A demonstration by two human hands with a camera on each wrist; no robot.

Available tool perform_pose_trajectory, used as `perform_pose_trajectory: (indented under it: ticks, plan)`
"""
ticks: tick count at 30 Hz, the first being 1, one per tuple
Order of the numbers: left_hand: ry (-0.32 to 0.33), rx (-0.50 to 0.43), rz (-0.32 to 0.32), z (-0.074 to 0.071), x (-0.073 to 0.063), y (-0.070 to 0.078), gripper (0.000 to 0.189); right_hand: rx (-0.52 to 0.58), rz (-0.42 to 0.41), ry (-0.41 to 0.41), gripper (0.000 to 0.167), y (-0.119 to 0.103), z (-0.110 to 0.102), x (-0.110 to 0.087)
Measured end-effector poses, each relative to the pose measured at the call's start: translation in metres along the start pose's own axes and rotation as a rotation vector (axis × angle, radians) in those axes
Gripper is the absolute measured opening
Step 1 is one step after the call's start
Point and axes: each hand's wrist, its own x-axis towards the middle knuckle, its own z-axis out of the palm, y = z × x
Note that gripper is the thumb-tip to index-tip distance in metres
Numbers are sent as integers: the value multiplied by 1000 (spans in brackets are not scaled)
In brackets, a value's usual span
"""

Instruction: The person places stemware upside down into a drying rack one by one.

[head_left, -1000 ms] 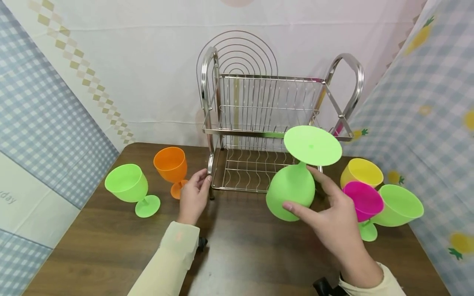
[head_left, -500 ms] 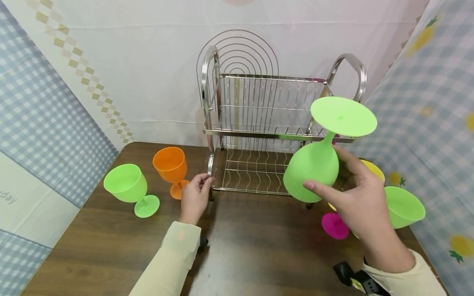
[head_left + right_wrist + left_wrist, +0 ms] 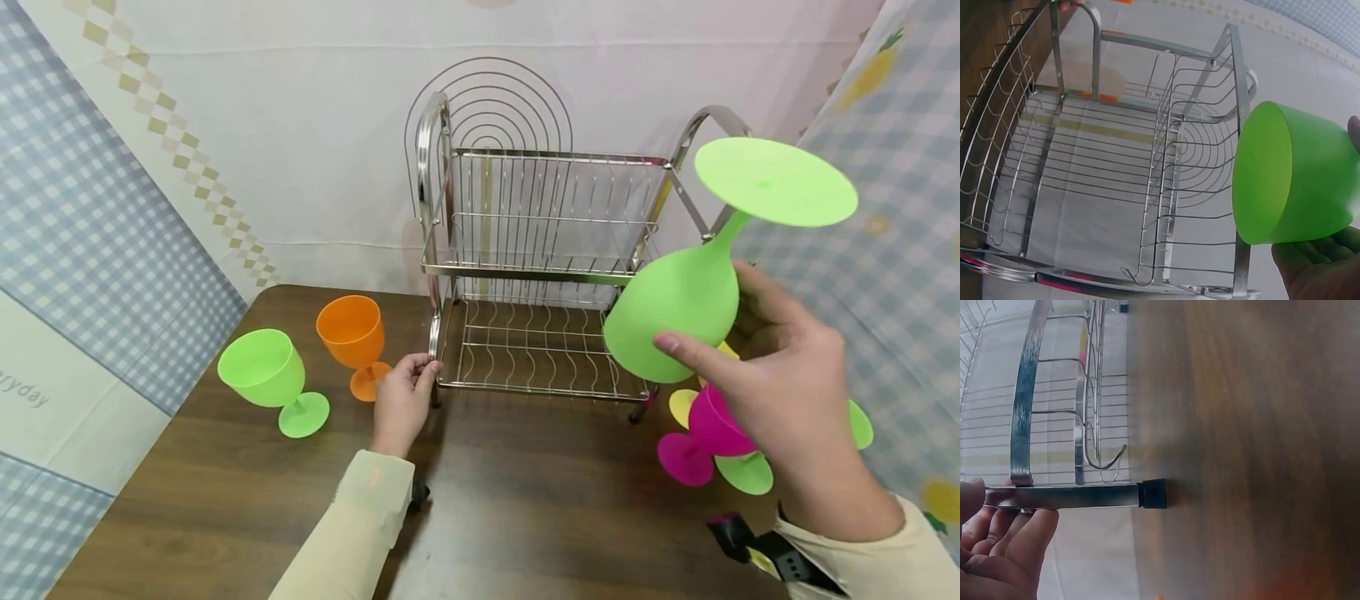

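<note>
Goblet (image 3: 671,312), green and upside down, is aloft before the right end of the metal rack (image 3: 525,272), foot uppermost. It looks like thin plastic: probably light, fairly stiff, smooth enough to slip, unlikely to shatter. The wide bowl seems the surest hold, the narrow stem (image 3: 729,236) a weaker one. The right hand (image 3: 795,392) grips that bowl between thumb and fingers; the left hand (image 3: 401,404) pinches the rack's left front leg (image 3: 435,333). An orange goblet (image 3: 350,333) stands near the left hand.
</note>
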Motion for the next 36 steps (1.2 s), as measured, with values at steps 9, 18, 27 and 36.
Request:
perform_pose_trajectory:
  ticks: [9,18,27,36]
  plan:
    - [-5,-6,10,1,-1,-1,19,-7,-17,7,65,-7,-7,11]
    - [-29,14,-6,0,-4,-1,21,0,25,30,61,-30,-4,32]
    - [-22,17,-4,1,-4,-4,21,-189,113,19,65,-36,9,63]
    - [-22,-3,0,2,-3,-3,20,-340,194,56,80,-19,17,94]
